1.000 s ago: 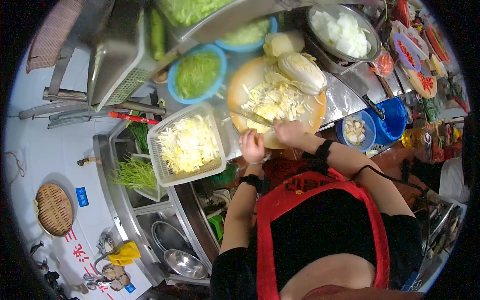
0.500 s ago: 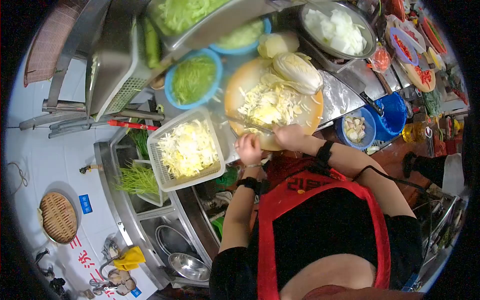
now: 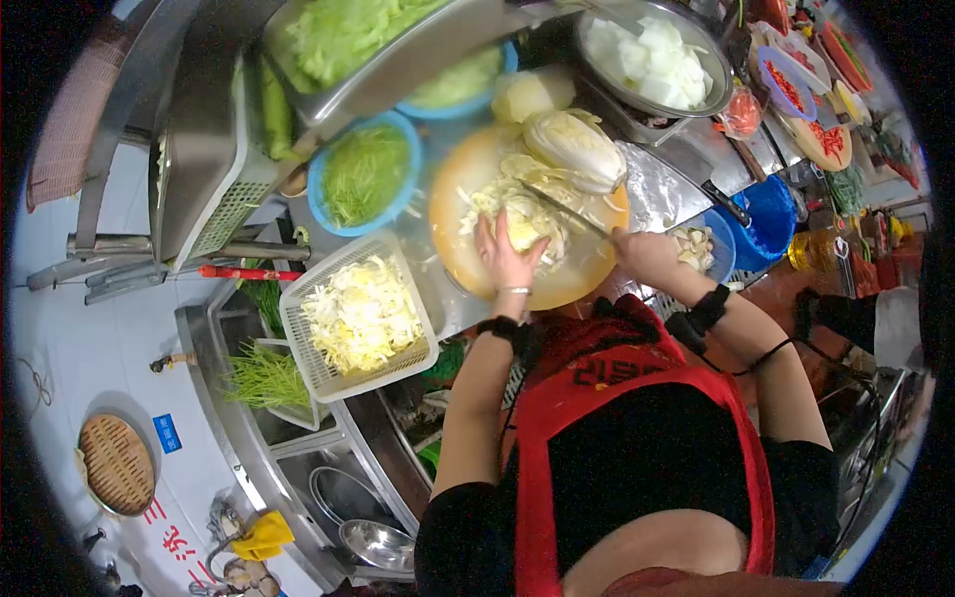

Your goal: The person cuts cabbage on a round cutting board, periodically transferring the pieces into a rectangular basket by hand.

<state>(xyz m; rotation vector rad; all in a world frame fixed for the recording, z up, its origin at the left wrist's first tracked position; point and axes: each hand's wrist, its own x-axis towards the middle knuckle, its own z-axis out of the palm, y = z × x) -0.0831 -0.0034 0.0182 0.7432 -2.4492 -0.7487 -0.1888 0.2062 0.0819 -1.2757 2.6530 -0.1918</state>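
Note:
My left hand (image 3: 510, 261) rests with fingers spread on a pile of shredded napa cabbage (image 3: 547, 244) on the round yellowish cutting board (image 3: 453, 249). In my right hand (image 3: 647, 257) is the handle of a kitchen knife (image 3: 567, 209). Its blade points up and left across the board, on the far right side of the pile. Behind the blade, at the board's far edge, lies a whole-looking napa cabbage (image 3: 577, 149). A pale, rounded vegetable piece (image 3: 534, 95) sits beside it, blurred.
Left of the board stands a white basket (image 3: 430, 353) full of shredded cabbage. Blue bowls of green shreds (image 3: 366, 169) and garlic cloves (image 3: 694, 249) flank the board. Beyond it is a metal bowl of white chunks (image 3: 652, 62). A metal tray (image 3: 388, 65) overhangs at upper left.
My left hand has moved from the board's near edge onto the shredded cabbage. My right hand has shifted right with the knife, whose blade now lies across the pile's far right.

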